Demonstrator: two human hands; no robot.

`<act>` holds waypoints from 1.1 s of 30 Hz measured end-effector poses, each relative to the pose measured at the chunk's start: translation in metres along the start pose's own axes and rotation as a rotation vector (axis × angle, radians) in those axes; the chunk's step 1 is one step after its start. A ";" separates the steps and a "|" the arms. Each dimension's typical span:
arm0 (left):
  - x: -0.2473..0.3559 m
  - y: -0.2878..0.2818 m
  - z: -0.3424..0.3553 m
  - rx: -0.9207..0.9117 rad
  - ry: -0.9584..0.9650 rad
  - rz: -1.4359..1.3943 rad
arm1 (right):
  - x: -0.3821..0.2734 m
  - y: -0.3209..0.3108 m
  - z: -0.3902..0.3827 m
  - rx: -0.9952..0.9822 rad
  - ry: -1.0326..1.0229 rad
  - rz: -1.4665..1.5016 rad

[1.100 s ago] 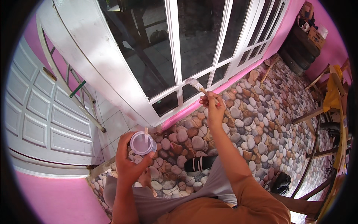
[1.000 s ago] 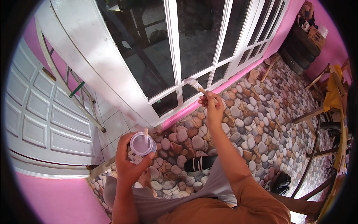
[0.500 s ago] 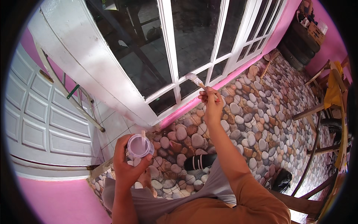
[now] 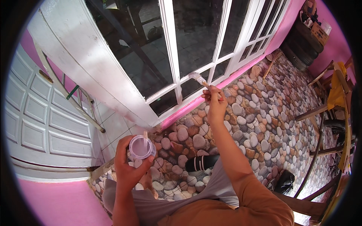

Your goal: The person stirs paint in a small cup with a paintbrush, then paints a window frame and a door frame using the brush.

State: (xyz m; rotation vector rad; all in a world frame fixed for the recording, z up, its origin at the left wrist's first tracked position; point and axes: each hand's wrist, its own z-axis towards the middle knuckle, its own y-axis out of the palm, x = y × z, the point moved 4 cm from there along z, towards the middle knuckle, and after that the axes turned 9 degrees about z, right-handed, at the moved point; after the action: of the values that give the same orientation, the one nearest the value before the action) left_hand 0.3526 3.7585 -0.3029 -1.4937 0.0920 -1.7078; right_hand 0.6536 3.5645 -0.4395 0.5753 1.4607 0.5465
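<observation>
My left hand (image 4: 127, 165) is wrapped round a clear plastic cup (image 4: 135, 152) of pale paint, which has a flat wooden stick (image 4: 146, 137) standing in it. My right hand (image 4: 215, 107) grips the handle of a paintbrush (image 4: 198, 79). Its white-coated bristles are at a lower horizontal bar of the white-framed window (image 4: 160, 94), between dark glass panes. A narrow pink strip (image 4: 179, 113) runs below the frame, just beyond my right hand. Under my arms, a black striped sandal (image 4: 200, 162) shows on the pebble-patterned floor (image 4: 245, 139).
A white panelled door (image 4: 49, 124) and a metal ladder (image 4: 64, 88) are on the left, by white tiles (image 4: 115, 124). Stacked tyres (image 4: 301, 49) with a cardboard box (image 4: 318, 34) fill the far right corner. Wooden frames (image 4: 318, 152) with yellow cloth (image 4: 335, 100) line the right side.
The window has shifted slightly up and left in view. My right hand and brush have moved a little upward. The cup sits slightly lower in the picture, still in my left hand.
</observation>
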 end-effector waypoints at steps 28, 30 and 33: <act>0.000 0.006 0.003 -0.018 0.033 0.003 | -0.013 0.015 0.010 -0.015 0.011 -0.159; 0.002 0.006 0.003 -0.023 0.023 0.007 | -0.015 0.010 0.020 -0.002 -0.011 -0.174; 0.002 0.005 0.002 -0.025 0.017 0.010 | -0.020 0.006 0.027 0.026 -0.038 -0.197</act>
State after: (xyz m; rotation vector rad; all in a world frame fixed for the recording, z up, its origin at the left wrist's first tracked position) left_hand 0.3577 3.7548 -0.3035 -1.4944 0.1298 -1.7171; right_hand 0.6797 3.5552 -0.4198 0.4529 1.4714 0.3605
